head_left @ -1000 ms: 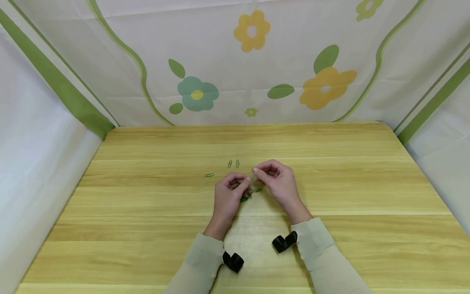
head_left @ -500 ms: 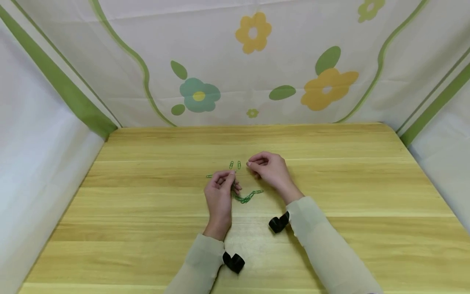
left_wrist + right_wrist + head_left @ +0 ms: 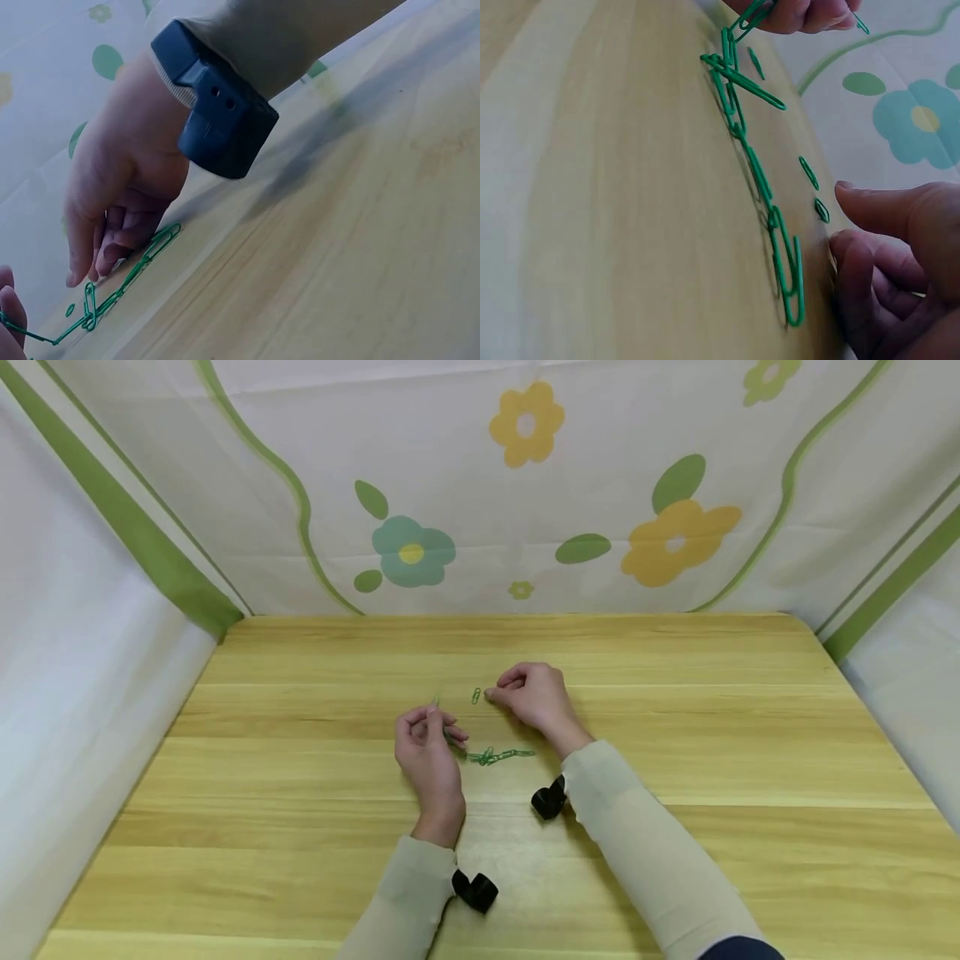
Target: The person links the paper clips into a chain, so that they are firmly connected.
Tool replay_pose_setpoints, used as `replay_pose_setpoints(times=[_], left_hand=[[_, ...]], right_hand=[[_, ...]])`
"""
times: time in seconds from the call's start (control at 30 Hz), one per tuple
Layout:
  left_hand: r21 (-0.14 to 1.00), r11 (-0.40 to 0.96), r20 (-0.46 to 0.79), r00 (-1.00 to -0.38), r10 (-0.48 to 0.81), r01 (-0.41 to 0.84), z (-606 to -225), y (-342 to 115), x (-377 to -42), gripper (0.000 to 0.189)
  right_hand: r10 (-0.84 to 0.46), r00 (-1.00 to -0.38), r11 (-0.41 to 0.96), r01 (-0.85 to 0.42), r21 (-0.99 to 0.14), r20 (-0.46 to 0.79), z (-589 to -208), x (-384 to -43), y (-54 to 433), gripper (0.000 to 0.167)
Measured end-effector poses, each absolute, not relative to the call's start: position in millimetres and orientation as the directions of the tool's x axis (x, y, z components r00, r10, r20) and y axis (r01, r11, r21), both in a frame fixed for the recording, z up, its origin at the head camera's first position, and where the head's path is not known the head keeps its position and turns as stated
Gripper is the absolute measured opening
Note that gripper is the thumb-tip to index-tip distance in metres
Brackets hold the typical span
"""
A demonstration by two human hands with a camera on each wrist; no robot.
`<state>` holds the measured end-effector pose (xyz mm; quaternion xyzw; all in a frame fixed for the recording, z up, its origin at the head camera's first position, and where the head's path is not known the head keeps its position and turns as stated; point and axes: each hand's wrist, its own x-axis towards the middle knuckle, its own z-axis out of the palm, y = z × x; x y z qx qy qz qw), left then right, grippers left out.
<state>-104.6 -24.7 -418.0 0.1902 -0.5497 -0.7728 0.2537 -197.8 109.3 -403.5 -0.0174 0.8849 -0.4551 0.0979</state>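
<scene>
My left hand [image 3: 431, 747] pinches the end of a green paper clip chain [image 3: 504, 757], and one clip sticks up past its thumb. From those fingers the chain runs down and lies bunched, then stretched rightward on the wood. My right hand [image 3: 536, 697] is beyond the chain, thumb and forefinger apart, right at a loose green paper clip [image 3: 822, 210]. A second loose paper clip [image 3: 476, 696] lies just left of these fingertips. Another loose paper clip [image 3: 756, 64] is hidden behind my left hand in the head view. In the left wrist view, the right hand points down near the chain.
The pale wooden table [image 3: 675, 710] ends at the back against a white cloth [image 3: 465, 460] printed with flowers. Black wrist cameras [image 3: 476, 892] are worn at both cuffs, between the forearms.
My left hand has moved left, drawing its end of the chain along. The right hand has left the spot beside it and moved away and leftward to the loose paper clips.
</scene>
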Motion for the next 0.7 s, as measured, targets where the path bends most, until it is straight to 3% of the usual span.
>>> replay_pose_setpoints(times=[0.27,0.53,0.7], left_hand=[[0.948,-0.284,-0.060,-0.795,-0.603,0.144,-420,-24,-104,0.005],[0.969,-0.241,-0.044,-0.915,-0.401,0.059,-420,-20,-103,0.009],[0.979,-0.199,-0.013,-0.959,-0.284,0.045,-422,-17,-103,0.016]], right_hand=[[-0.060,-0.984,0.691,0.079,-0.719,-0.165,-399,-197,99,0.018],[-0.090,-0.987,0.709,0.031,-0.705,-0.134,-402,-198,102,0.017],[-0.128,-0.982,0.615,0.034,-0.788,-0.142,-405,-197,112,0.017]])
